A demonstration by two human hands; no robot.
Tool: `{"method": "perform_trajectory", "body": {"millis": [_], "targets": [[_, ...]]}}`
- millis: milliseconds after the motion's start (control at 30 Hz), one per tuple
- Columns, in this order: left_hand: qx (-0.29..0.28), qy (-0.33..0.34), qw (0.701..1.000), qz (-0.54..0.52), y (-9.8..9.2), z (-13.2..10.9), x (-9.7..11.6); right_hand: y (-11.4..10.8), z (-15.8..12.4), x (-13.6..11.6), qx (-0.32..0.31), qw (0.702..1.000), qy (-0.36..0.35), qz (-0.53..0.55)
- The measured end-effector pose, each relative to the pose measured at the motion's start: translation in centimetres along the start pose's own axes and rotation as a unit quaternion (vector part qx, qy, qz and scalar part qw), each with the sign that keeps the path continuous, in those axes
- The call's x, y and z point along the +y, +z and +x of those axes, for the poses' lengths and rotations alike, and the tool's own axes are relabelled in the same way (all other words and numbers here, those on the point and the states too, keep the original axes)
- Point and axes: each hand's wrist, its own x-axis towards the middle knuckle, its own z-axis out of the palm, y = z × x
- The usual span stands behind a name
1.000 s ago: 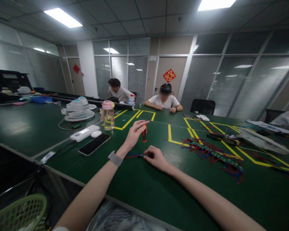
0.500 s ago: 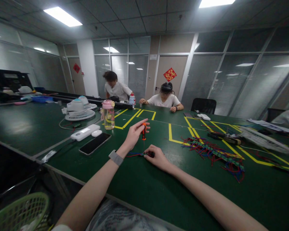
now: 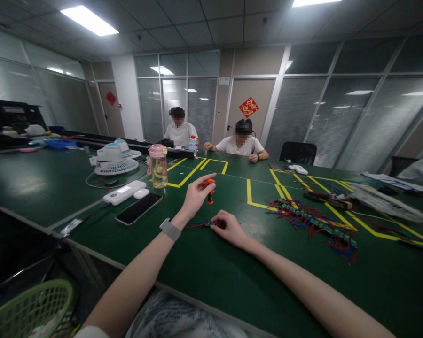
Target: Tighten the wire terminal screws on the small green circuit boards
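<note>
My left hand (image 3: 198, 192) grips the orange-and-black handle of a screwdriver (image 3: 210, 197) between thumb and fingers, the index finger stretched out. The screwdriver stands upright, its thin shaft pointing down at a small circuit board (image 3: 208, 224) on the green table. Red and blue wires (image 3: 194, 225) run leftward from that board. My right hand (image 3: 229, 228) rests on the table with thumb and index finger pinched at the board's right edge. Its other fingers curl under and partly hide the board.
Right of my hands lies a row of wired circuit boards (image 3: 313, 224). A phone (image 3: 139, 209), white power strip (image 3: 125, 192), pink-lidded bottle (image 3: 158, 166) and white fans (image 3: 116, 159) stand left. Yellow tape (image 3: 257, 205) marks the green table (image 3: 239, 277). Two people sit opposite.
The fingers of my left hand have shifted around the screwdriver handle, which stays upright. My right hand keeps its place. Across the table, the person at left has sat more upright.
</note>
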Motion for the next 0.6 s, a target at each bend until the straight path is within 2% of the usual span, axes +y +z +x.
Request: {"method": "perform_trajectory", "body": {"millis": [100,200,267,367,433,500,600], "targets": [[0.003,0.023,0.999,0.038,-0.06,-0.02,0.14,0.0,0.0,0.04,0.0,1.0,-0.001,0.001],[-0.041,-0.01,0.998,-0.048,0.11,-0.05,0.2,-0.01,0.01,0.04,0.0,1.0,0.0,0.0],[-0.048,-0.024,0.997,-0.064,0.23,-0.09,0.26,0.01,0.02,0.06,0.0,1.0,0.002,-0.002],[-0.008,0.01,1.0,0.027,0.19,-0.14,0.39,0.09,0.03,0.17,0.003,1.0,0.003,-0.003],[-0.003,0.033,0.998,0.062,0.07,-0.12,0.42,0.15,0.01,0.24,0.006,1.0,0.002,-0.001],[-0.027,0.025,0.999,0.017,0.03,-0.1,0.39,0.17,-0.01,0.23,0.011,1.0,0.005,0.004],[-0.078,-0.025,0.993,-0.088,0.19,-0.18,0.37,0.15,-0.04,0.04,0.015,1.0,0.012,0.012]]}}
